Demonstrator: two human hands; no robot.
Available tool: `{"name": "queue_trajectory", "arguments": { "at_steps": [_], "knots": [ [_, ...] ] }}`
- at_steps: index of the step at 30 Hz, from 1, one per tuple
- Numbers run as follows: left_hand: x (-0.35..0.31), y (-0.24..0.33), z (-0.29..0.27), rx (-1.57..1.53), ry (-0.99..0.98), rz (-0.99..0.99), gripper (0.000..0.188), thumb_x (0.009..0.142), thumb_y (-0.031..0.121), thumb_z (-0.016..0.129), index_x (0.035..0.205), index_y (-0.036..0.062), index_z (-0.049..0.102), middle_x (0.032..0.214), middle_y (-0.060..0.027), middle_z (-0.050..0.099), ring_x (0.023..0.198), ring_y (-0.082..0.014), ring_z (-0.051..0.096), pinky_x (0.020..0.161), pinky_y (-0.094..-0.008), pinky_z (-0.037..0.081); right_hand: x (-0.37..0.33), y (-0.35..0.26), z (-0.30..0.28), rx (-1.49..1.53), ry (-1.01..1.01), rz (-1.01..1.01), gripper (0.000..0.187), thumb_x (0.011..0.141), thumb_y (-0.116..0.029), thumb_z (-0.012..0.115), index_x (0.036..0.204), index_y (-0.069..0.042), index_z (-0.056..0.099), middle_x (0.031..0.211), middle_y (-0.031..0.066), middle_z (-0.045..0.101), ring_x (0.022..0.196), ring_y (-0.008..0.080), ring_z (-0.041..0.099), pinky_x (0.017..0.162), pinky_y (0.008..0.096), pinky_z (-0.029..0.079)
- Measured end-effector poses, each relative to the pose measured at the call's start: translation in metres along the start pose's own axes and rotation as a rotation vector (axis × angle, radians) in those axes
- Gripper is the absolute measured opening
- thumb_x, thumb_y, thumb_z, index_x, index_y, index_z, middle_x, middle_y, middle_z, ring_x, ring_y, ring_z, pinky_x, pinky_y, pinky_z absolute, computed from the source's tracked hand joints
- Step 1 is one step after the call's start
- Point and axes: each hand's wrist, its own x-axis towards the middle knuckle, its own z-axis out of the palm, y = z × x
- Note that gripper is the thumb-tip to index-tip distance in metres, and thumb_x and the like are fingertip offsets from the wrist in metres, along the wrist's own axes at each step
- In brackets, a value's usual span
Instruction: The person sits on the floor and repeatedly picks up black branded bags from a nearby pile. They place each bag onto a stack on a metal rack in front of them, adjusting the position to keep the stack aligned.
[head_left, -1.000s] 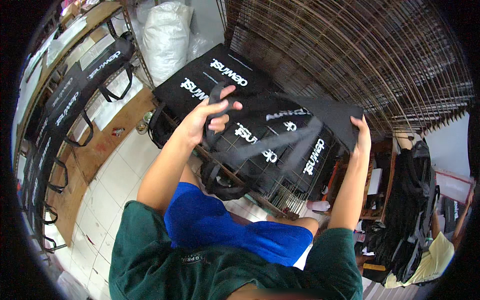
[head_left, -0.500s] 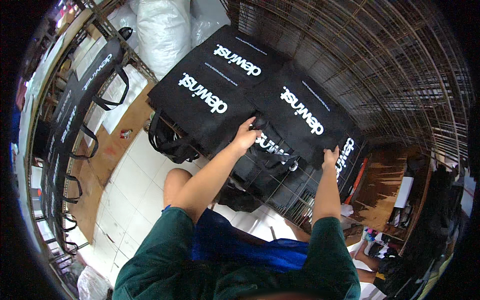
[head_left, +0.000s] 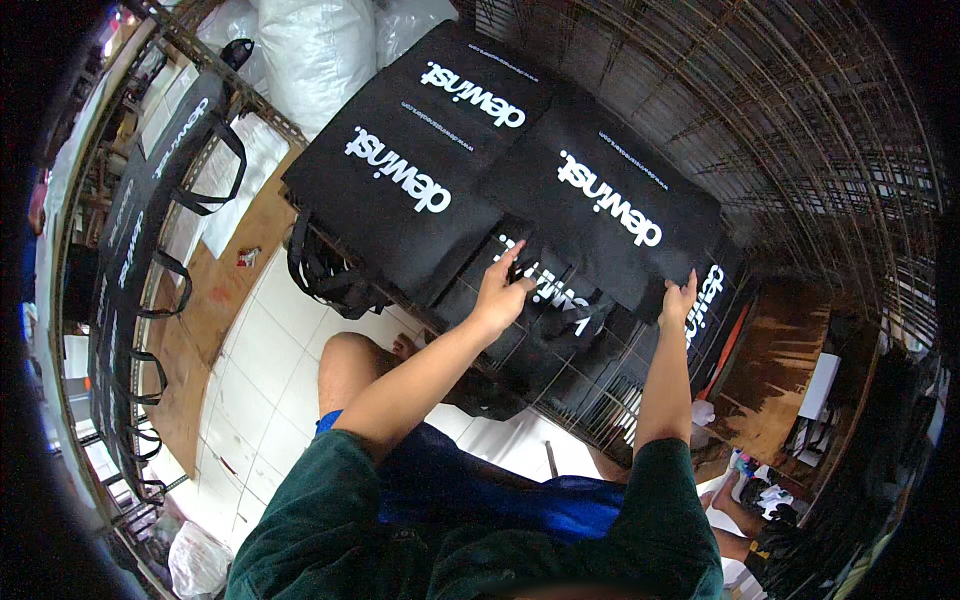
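Observation:
A black fabric bag (head_left: 560,125) with large white lettering lies flat on a wire rack at the right of the stacked bags. My right hand (head_left: 678,302) pinches its near right corner between thumb and fingers. Just off its near left corner is my left hand (head_left: 500,298), thumb and forefinger apart and nothing visibly held. That hand hovers over another black bag (head_left: 590,325) with white lettering and straps, partly covered by the upper one. Whether the left fingertips touch it, I cannot tell.
More black bags (head_left: 395,135) lie to the left, their straps (head_left: 325,275) hanging over the rack's edge. White plastic sacks (head_left: 315,65) stand behind. A wire grid (head_left: 780,130) rises at the right. Further black bags (head_left: 130,240) line a left shelf. Another person's leg (head_left: 735,512) shows lower right.
My left hand has come away from the bag's near left corner, toward me. My right hand stays at the near right corner. The whole view has shifted slightly.

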Motion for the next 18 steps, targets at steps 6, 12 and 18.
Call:
{"name": "queue_trajectory", "arguments": {
  "at_steps": [6,12,18],
  "knots": [
    [0.015,-0.005,-0.002,-0.077,0.085,0.002,0.058,0.076,-0.003,0.056,0.132,0.0035,0.041,0.098,-0.006,0.057,0.083,-0.0132,0.052,0.076,-0.0249,0.04,0.015,0.001,0.004,-0.051,0.038,0.067,0.072,0.071,0.012,0.049,0.138,0.001,0.025,0.129,0.016,0.045,0.113,0.0251,0.048,0.097,0.0329,0.034],
    [0.014,-0.012,-0.008,-0.113,0.095,-0.013,0.06,0.078,-0.003,0.058,0.134,0.0055,0.038,0.087,-0.0023,0.057,0.069,-0.009,0.048,0.062,-0.0232,0.039,0.017,0.0,0.012,0.013,-0.004,0.048,0.072,0.071,0.011,0.05,0.138,0.001,0.025,0.125,0.0153,0.049,0.11,0.0254,0.05,0.095,0.0329,0.036],
    [0.019,-0.013,-0.009,-0.126,0.081,-0.028,0.064,0.076,-0.006,0.056,0.135,0.0058,0.036,0.094,-0.0045,0.056,0.073,-0.0109,0.05,0.065,-0.0245,0.041,0.03,0.022,0.0,0.011,0.079,0.092,0.071,0.071,0.011,0.05,0.137,0.0,0.027,0.124,0.0149,0.049,0.107,0.0247,0.051,0.094,0.0324,0.037]
  ]
}}
